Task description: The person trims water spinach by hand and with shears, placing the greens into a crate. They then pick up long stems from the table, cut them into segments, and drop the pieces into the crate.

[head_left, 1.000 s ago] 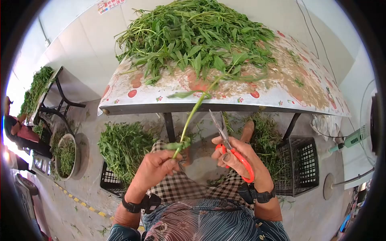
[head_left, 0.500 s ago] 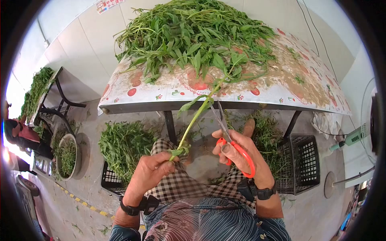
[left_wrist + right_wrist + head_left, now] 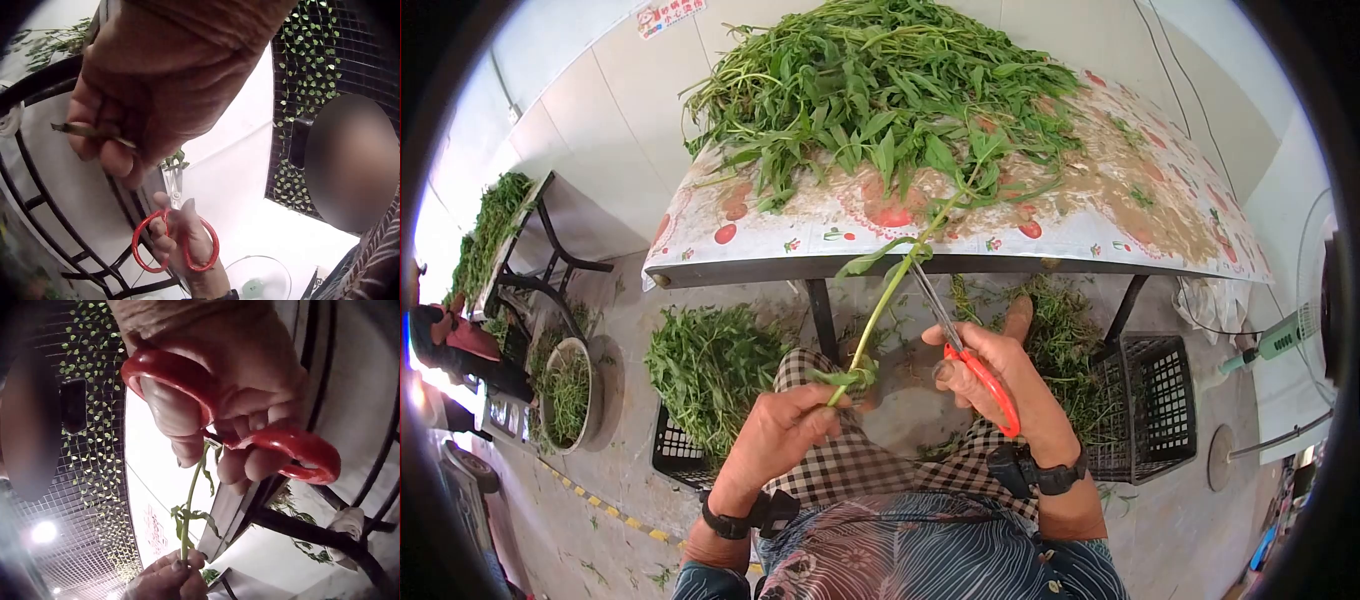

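My left hand (image 3: 785, 430) pinches the lower end of a long green leafy stem (image 3: 884, 300) between thumb and fingers. The stem slants up and away, and its leafy top overlaps the table's front edge. A short cut end (image 3: 81, 130) sticks out past the fingertips in the left wrist view. My right hand (image 3: 1022, 390) grips scissors (image 3: 943, 315) with red handles, thumb through one loop and fingers through the other. Their blades lie nearly together, tips right at the stem's upper part just below the table edge. In the right wrist view the blades are mostly hidden behind the fingers.
A large heap of leafy stems (image 3: 880, 90) covers the back of the table (image 3: 800, 240). Below stand black crates, one heaped with greens (image 3: 710, 365) at left, another (image 3: 1160, 400) at right. A fan (image 3: 1280, 345) is at far right; another person sits far left.
The scissors have moved up to the stem, and their spread blades have come together there. My left hand has shifted slightly down and left, still pinching the stem.
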A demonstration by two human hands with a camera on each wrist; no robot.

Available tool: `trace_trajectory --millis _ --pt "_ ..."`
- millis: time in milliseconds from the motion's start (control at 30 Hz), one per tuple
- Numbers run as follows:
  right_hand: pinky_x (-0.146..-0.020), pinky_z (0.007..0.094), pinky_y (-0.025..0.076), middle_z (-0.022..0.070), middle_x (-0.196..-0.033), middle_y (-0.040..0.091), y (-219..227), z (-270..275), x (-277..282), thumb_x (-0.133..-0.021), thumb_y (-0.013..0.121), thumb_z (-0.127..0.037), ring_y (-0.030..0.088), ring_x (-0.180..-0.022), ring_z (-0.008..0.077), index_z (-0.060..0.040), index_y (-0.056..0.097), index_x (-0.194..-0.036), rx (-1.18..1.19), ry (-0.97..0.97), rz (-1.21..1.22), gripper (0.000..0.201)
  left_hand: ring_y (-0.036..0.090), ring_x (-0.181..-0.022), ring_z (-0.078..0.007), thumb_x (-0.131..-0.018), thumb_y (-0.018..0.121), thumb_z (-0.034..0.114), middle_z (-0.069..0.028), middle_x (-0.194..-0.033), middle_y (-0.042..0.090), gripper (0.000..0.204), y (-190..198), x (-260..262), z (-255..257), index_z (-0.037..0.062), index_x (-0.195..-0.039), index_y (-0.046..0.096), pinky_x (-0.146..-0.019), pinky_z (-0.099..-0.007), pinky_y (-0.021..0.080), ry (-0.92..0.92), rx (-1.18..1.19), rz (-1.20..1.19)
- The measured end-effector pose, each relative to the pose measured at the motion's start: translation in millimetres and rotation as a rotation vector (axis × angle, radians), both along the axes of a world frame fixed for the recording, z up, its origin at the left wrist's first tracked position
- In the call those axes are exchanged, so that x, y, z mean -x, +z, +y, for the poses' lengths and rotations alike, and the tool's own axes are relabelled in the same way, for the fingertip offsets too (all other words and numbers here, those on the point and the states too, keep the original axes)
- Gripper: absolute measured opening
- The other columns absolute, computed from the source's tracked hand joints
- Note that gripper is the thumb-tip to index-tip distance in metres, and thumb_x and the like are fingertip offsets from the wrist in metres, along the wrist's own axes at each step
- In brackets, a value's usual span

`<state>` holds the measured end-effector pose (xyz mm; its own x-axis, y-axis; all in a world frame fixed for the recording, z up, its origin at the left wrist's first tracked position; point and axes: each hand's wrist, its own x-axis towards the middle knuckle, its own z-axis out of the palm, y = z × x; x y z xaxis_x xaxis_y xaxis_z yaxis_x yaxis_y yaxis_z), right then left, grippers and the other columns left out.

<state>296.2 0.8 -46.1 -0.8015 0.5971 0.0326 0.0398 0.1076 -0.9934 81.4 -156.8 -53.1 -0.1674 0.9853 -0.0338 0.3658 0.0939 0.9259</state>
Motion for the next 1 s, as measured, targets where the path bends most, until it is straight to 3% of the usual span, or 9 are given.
trace_trajectory --millis 100,200,367,467,700,767,867,933,1000 --pt "-0.057 0.0198 0.040 -0.0025 -0.077 0.051 2.3 2.0 0.4 -0.086 0.061 -0.036 0.051 -0.072 0.0056 0.0010 0.048 -0.117 -0.030 -0.003 -0.049 0.050 0.061 -0.064 -0.0113 -0.086 0.052 0.006 -0.0053 -0.071 0.062 0.017 1.4 -1.3 0.9 -0.0002 -0.099 0.062 -0.058 -0.0252 0.050 -0.015 0.009 -0.011" --pt "-0.055 0.0216 0.040 0.0009 -0.063 0.049 -2.6 2.3 3.3 -0.083 0.065 -0.014 0.043 -0.060 0.0056 0.0016 0.054 -0.109 -0.104 -0.057 0.000 0.032 0.060 -0.062 -0.0105 -0.086 0.052 0.005 -0.0052 -0.071 0.063 0.017 0.6 -2.4 1.4 -0.0004 -0.098 0.062 -0.057 -0.0245 0.050 -0.015 0.009 -0.040" --pt "-0.057 0.0222 0.041 0.0024 -0.066 0.051 -10.9 2.4 6.1 -0.084 0.065 -0.015 0.044 -0.063 0.0055 0.0024 0.054 -0.108 -0.009 -0.074 0.076 0.032 0.058 -0.061 -0.0096 -0.091 0.056 0.020 -0.0064 -0.072 0.063 0.025 -2.8 -3.8 1.1 -0.0025 -0.101 0.061 -0.057 -0.0228 0.049 -0.030 0.009 -0.067" --pt "-0.058 0.0221 0.041 0.0011 -0.069 0.052 -5.6 -1.6 4.8 -0.084 0.065 -0.015 0.044 -0.065 0.0052 0.0031 0.054 -0.107 -0.030 -0.082 0.072 0.031 0.058 -0.058 -0.0081 -0.086 0.052 0.005 -0.0048 -0.070 0.064 0.017 -1.8 -5.6 1.8 -0.0010 -0.098 0.062 -0.055 -0.0226 0.049 0.001 0.022 -0.088" --pt "-0.057 0.0209 0.040 -0.0009 -0.072 0.051 12.0 -4.2 1.2 -0.085 0.065 -0.015 0.043 -0.067 0.0043 0.0034 0.055 -0.105 0.047 -0.123 -0.076 0.029 0.058 -0.060 -0.0080 -0.087 0.051 0.005 -0.0050 -0.069 0.062 0.014 5.5 -3.5 0.0 -0.0027 -0.095 0.060 -0.056 -0.0217 0.049 0.029 0.037 -0.162" --pt "-0.055 0.0206 0.038 -0.0007 -0.073 0.053 5.3 -1.5 -2.6 -0.085 0.064 -0.014 0.043 -0.065 0.0040 0.0020 0.054 -0.109 0.093 -0.066 -0.023 0.030 0.057 -0.060 -0.0083 -0.088 0.051 0.005 -0.0045 -0.067 0.061 0.013 15.0 2.1 -0.5 -0.0026 -0.094 0.059 -0.056 -0.0213 0.048 0.056 0.027 -0.143" --pt "-0.052 0.0203 0.037 -0.0011 -0.075 0.054 -12.6 3.1 -14.3 -0.086 0.061 -0.012 0.044 -0.061 0.0039 -0.0010 0.052 -0.116 0.188 0.075 0.000 0.033 0.054 -0.055 -0.0084 -0.089 0.046 0.006 -0.0034 -0.063 0.057 0.014 44.3 10.0 9.8 -0.0003 -0.092 0.058 -0.051 -0.0204 0.043 0.122 -0.291 -0.180" --pt "-0.050 0.0201 0.036 -0.0019 -0.074 0.054 -22.1 2.8 -22.1 -0.087 0.058 -0.012 0.044 -0.059 0.0042 -0.0032 0.049 -0.121 0.242 0.161 -0.006 0.036 0.051 -0.052 -0.0079 -0.091 0.043 0.010 -0.0028 -0.061 0.055 0.018 77.9 10.4 32.8 0.0002 -0.092 0.058 -0.048 -0.0206 0.040 0.174 -0.416 0.032" --pt "-0.049 0.0198 0.035 -0.0033 -0.072 0.053 -31.0 0.5 -28.4 -0.089 0.055 -0.011 0.045 -0.057 0.0048 -0.0053 0.046 -0.126 0.278 0.220 -0.007 0.038 0.049 -0.049 -0.0103 -0.089 0.045 0.012 -0.0025 -0.058 0.052 0.019 113.4 0.0 64.4 -0.0019 -0.092 0.057 -0.047 -0.0235 0.040 0.197 -0.350 0.132"
